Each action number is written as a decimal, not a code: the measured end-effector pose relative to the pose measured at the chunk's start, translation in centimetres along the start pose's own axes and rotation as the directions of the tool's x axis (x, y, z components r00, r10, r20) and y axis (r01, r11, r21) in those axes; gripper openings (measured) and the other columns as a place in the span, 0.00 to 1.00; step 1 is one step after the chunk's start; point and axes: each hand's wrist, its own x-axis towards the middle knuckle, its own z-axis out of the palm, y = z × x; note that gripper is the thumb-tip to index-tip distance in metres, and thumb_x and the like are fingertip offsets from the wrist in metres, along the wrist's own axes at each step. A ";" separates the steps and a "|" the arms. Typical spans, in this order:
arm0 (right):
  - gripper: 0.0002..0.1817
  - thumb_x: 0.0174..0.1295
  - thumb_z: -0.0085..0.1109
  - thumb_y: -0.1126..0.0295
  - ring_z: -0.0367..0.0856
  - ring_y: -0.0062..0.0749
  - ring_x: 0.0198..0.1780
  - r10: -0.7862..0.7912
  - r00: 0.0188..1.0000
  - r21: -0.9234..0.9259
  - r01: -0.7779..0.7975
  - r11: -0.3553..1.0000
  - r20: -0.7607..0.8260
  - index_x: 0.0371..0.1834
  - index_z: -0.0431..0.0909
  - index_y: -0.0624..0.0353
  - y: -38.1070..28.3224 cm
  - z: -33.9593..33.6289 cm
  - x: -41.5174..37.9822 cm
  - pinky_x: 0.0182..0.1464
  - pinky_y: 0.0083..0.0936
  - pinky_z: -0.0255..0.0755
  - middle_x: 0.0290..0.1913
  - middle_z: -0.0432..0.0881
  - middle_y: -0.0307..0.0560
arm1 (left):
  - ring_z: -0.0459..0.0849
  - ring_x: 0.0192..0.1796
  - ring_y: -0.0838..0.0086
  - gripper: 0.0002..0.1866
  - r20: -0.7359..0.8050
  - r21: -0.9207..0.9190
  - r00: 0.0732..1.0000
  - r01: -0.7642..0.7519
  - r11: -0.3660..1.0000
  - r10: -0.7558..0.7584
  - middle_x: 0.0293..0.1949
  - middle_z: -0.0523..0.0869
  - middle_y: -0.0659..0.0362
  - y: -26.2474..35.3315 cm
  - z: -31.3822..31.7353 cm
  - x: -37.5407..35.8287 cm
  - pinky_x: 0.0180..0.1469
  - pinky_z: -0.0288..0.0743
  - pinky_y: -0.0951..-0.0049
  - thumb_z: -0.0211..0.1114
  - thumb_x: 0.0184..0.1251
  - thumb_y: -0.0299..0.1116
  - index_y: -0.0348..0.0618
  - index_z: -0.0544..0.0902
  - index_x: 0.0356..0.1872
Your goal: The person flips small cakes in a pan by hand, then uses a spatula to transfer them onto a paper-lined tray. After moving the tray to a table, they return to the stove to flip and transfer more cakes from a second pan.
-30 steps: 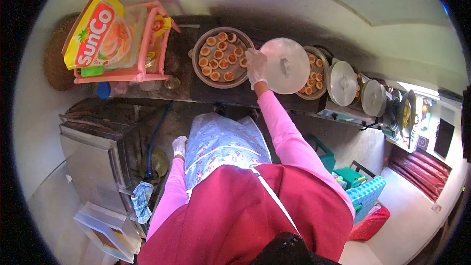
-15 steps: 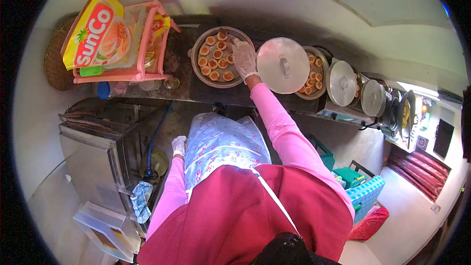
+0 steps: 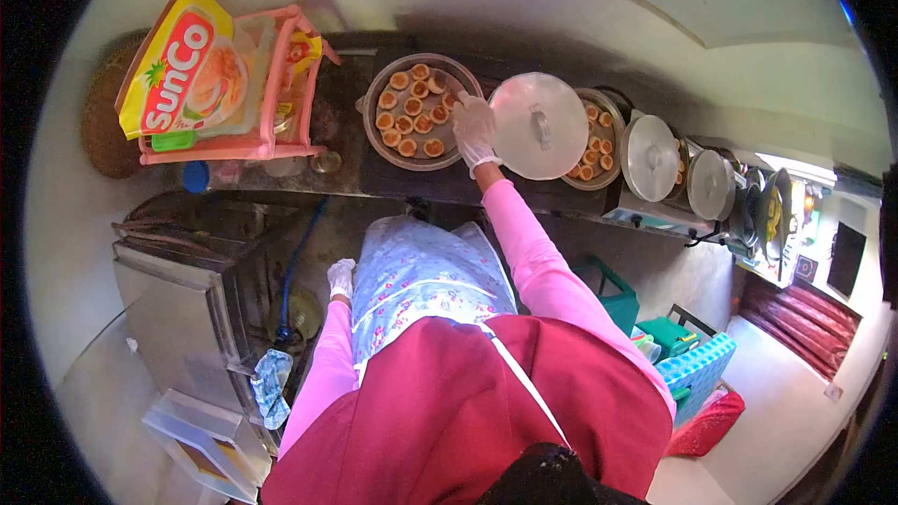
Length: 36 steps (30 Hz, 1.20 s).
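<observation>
My right hand [image 3: 475, 128], in a clear glove, reaches over the right rim of a round metal pan [image 3: 372, 138]. Its fingers are drawn together at a small round browned cake [image 3: 449, 102], which they appear to pinch; the palm side is hidden. Several more cakes [image 3: 412, 107] lie spread across the pan floor, browned faces up, and one near the top right [image 3: 437, 83] looks tilted. A round metal lid [image 3: 514, 126] with a handle sits just right of this hand. Low beside the apron [image 3: 426, 262], my gloved left hand [image 3: 341, 277] hangs with curled fingers, apparently holding nothing.
Right of the lid, a second pan [image 3: 599, 180] holds more cakes, followed by other lidded pans [image 3: 650, 159] along the counter. A pink rack [image 3: 267, 131] carrying a yellow SunCo pouch [image 3: 178, 65] stands left. Below are a metal cabinet [image 3: 173, 309] and green crates [image 3: 613, 295].
My right hand has shifted down and slightly right, toward the pan's rim. Cakes near the fingertips now show at the pan's upper right. My left hand stays put.
</observation>
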 end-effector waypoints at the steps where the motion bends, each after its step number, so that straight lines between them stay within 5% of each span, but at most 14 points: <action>1: 0.13 0.58 0.56 0.68 0.81 0.51 0.42 0.106 0.994 0.151 -0.100 0.983 -0.029 0.43 0.82 0.63 -0.5 -0.3 -0.3 0.45 0.41 0.74 0.39 0.83 0.57 | 0.82 0.51 0.57 0.18 0.027 0.102 1.000 0.006 0.995 -0.009 0.43 0.86 0.49 1.1 -0.8 -0.4 0.53 0.72 0.58 0.55 0.62 0.46 0.46 0.87 0.38; 3: 0.13 0.57 0.59 0.70 0.81 0.53 0.44 0.323 0.945 0.439 -0.272 0.856 -0.045 0.43 0.80 0.63 -1.9 -1.5 -0.9 0.47 0.40 0.74 0.39 0.83 0.58 | 0.83 0.50 0.57 0.18 0.048 0.205 0.999 -0.031 0.978 0.022 0.43 0.86 0.49 1.3 -0.8 -0.7 0.53 0.72 0.58 0.55 0.62 0.47 0.46 0.87 0.38; 6: 0.15 0.57 0.58 0.67 0.84 0.48 0.41 0.289 0.944 0.341 -0.221 0.914 -0.162 0.42 0.84 0.67 -1.4 -0.5 -1.9 0.46 0.35 0.75 0.37 0.85 0.59 | 0.83 0.50 0.56 0.18 0.033 0.189 0.997 -0.071 0.979 0.066 0.43 0.86 0.49 -0.2 -0.2 -0.3 0.53 0.73 0.57 0.55 0.62 0.47 0.46 0.87 0.38; 9: 0.17 0.56 0.59 0.66 0.84 0.44 0.42 0.454 0.888 0.526 -0.421 0.739 0.073 0.43 0.84 0.68 -0.2 0.2 -1.8 0.48 0.32 0.75 0.39 0.85 0.60 | 0.82 0.50 0.55 0.18 0.029 0.148 1.000 0.000 0.989 -0.004 0.44 0.86 0.49 0.8 -0.8 -0.4 0.53 0.72 0.57 0.55 0.63 0.47 0.46 0.87 0.39; 12: 0.15 0.58 0.58 0.64 0.84 0.44 0.39 0.285 0.947 0.430 -0.197 0.881 -0.149 0.37 0.84 0.67 0.2 0.5 -3.0 0.46 0.32 0.75 0.35 0.86 0.57 | 0.82 0.51 0.54 0.18 0.036 0.086 0.999 0.013 0.996 -0.016 0.45 0.86 0.48 1.4 -0.9 -0.5 0.54 0.72 0.56 0.55 0.63 0.47 0.47 0.87 0.39; 15: 0.12 0.60 0.54 0.67 0.81 0.52 0.47 0.510 0.859 0.597 -0.390 0.701 -0.037 0.40 0.83 0.60 0.1 0.3 -3.1 0.52 0.37 0.74 0.45 0.84 0.51 | 0.82 0.49 0.51 0.17 -0.007 0.077 0.999 -0.033 0.997 0.033 0.42 0.86 0.46 1.5 -1.0 0.0 0.50 0.73 0.55 0.54 0.61 0.46 0.46 0.87 0.34; 18: 0.15 0.62 0.50 0.64 0.80 0.51 0.50 0.283 0.922 0.027 -0.286 0.958 -0.265 0.46 0.80 0.59 0.1 0.9 -4.1 0.52 0.38 0.74 0.50 0.83 0.52 | 0.83 0.46 0.48 0.17 0.218 0.473 0.972 -0.187 0.861 0.091 0.39 0.85 0.44 2.3 -2.0 1.4 0.46 0.74 0.53 0.52 0.60 0.43 0.43 0.85 0.31; 20: 0.16 0.63 0.47 0.63 0.79 0.51 0.51 0.110 0.960 0.022 -0.108 0.994 -0.259 0.49 0.77 0.58 1.9 3.5 -4.8 0.51 0.40 0.73 0.50 0.81 0.54 | 0.84 0.44 0.46 0.18 0.202 0.495 0.957 -0.285 0.821 0.210 0.39 0.85 0.42 0.3 -0.7 3.4 0.43 0.75 0.52 0.50 0.60 0.41 0.41 0.85 0.30; 24: 0.12 0.60 0.48 0.65 0.81 0.49 0.43 0.498 0.861 -0.072 -0.493 0.867 0.105 0.36 0.81 0.56 -1.2 -2.1 -3.5 0.46 0.42 0.74 0.40 0.83 0.52 | 0.84 0.45 0.48 0.17 0.278 0.431 0.941 -0.299 0.851 0.190 0.40 0.85 0.43 2.2 -2.6 4.6 0.44 0.75 0.53 0.50 0.61 0.41 0.40 0.84 0.32; 29: 0.12 0.56 0.53 0.65 0.81 0.44 0.31 0.281 0.854 0.223 -0.199 0.954 -0.438 0.36 0.82 0.59 2.1 1.5 -5.7 0.37 0.39 0.75 0.32 0.84 0.51 | 0.83 0.45 0.50 0.17 0.352 0.358 0.920 -0.301 0.884 0.171 0.41 0.85 0.44 7.0 -4.6 6.2 0.45 0.75 0.54 0.51 0.61 0.40 0.39 0.84 0.35; 31: 0.10 0.58 0.56 0.67 0.79 0.33 0.25 0.629 0.770 0.865 -0.243 0.439 -0.104 0.38 0.82 0.60 2.0 -3.8 -8.5 0.28 0.30 0.72 0.30 0.84 0.47 | 0.83 0.45 0.50 0.17 0.391 0.344 0.906 -0.309 0.886 0.164 0.41 0.85 0.44 9.3 -4.7 7.2 0.46 0.75 0.54 0.51 0.61 0.40 0.38 0.83 0.36; 32: 0.09 0.60 0.57 0.68 0.77 0.26 0.22 0.608 0.695 0.919 -0.229 -0.319 0.384 0.39 0.82 0.60 0.9 -8.8 -9.8 0.23 0.24 0.70 0.29 0.84 0.45 | 0.83 0.45 0.51 0.17 0.410 0.332 0.899 -0.306 0.892 0.156 0.41 0.85 0.44 10.2 -4.9 7.7 0.46 0.74 0.55 0.52 0.61 0.40 0.38 0.83 0.37; 33: 0.07 0.62 0.58 0.69 0.74 0.19 0.20 0.558 0.722 0.841 -0.062 -0.537 0.410 0.39 0.81 0.61 1.7 -9.6 -11.2 0.18 0.17 0.65 0.29 0.84 0.45 | 0.83 0.46 0.51 0.17 0.425 0.311 0.892 -0.304 0.900 0.154 0.41 0.85 0.45 11.5 -4.7 8.2 0.46 0.74 0.55 0.52 0.61 0.40 0.38 0.83 0.37; 36: 0.10 0.63 0.61 0.64 0.75 0.18 0.21 0.619 0.688 0.809 0.078 -0.583 0.380 0.41 0.81 0.58 2.3 -13.3 -17.8 0.23 0.13 0.68 0.29 0.84 0.45 | 0.83 0.46 0.52 0.17 0.461 0.256 0.875 -0.289 0.922 0.146 0.42 0.85 0.45 15.3 -3.4 9.0 0.47 0.74 0.55 0.52 0.62 0.40 0.37 0.82 0.39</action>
